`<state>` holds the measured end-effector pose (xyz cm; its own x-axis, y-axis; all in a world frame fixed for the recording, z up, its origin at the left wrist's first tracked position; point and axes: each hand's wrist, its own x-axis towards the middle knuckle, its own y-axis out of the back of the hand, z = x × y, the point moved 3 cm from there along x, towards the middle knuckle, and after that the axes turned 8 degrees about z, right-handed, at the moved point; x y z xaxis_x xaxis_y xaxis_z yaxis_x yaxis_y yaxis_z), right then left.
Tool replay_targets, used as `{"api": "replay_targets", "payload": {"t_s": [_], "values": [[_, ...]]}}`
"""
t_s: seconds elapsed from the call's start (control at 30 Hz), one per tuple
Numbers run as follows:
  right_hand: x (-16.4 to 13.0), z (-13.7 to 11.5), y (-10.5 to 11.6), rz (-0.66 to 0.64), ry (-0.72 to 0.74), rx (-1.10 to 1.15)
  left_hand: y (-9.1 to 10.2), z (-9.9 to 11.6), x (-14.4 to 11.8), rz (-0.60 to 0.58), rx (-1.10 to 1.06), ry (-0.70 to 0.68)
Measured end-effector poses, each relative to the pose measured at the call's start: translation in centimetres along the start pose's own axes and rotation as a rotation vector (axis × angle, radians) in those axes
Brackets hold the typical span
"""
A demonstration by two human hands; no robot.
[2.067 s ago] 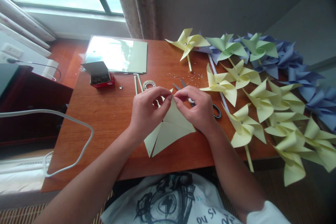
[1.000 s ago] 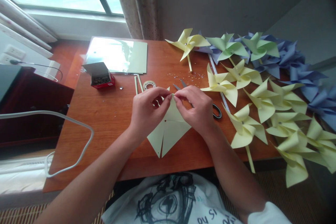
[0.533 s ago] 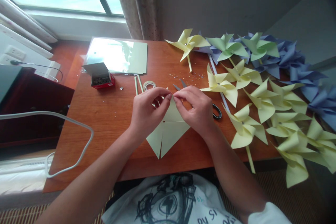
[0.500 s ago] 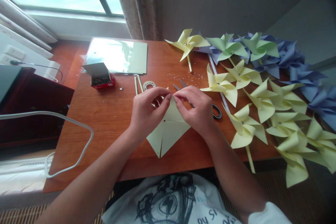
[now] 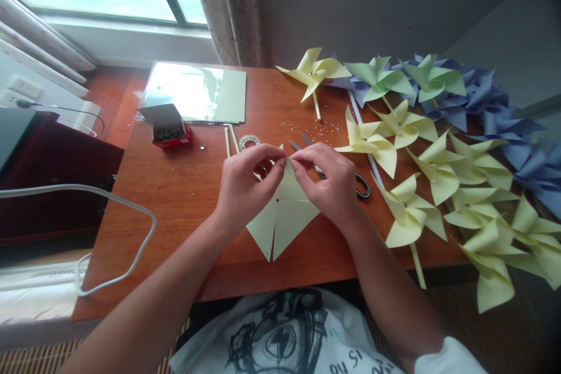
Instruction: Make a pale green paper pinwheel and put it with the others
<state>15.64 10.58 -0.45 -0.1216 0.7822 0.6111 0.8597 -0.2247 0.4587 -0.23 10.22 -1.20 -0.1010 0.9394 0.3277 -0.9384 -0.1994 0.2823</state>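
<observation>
A pale yellow paper square [image 5: 284,219], cut along its diagonals into flaps, lies on the wooden table [image 5: 184,187] in front of me. My left hand [image 5: 245,187] and my right hand [image 5: 328,184] meet above its far corner, each pinching the tip of a paper flap between thumb and fingers. Their fingertips almost touch. Whether a pin is held between them is hidden. Black-handled scissors [image 5: 362,186] lie just behind my right hand, partly covered by it.
Several finished yellow pinwheels [image 5: 438,172], green pinwheels [image 5: 381,79] and blue pinwheels [image 5: 499,117] cover the table's right side. A red box of pins [image 5: 169,128], a paper stack [image 5: 197,90], a tape roll [image 5: 249,141], thin sticks [image 5: 230,140] and scattered pins lie behind. A white cable [image 5: 109,234] loops at left.
The paper square has turned slightly and shifted a little right under my hands. Both hands have stayed pinched on its upper corner almost without moving.
</observation>
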Motion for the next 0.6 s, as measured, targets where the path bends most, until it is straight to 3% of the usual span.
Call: {"api": "replay_targets", "payload": {"t_s": [0.6], "values": [[-0.12, 0.01, 0.01, 0.041, 0.049, -0.004, -0.01, -0.09, 0.02, 0.005, -0.009, 0.037]]}}
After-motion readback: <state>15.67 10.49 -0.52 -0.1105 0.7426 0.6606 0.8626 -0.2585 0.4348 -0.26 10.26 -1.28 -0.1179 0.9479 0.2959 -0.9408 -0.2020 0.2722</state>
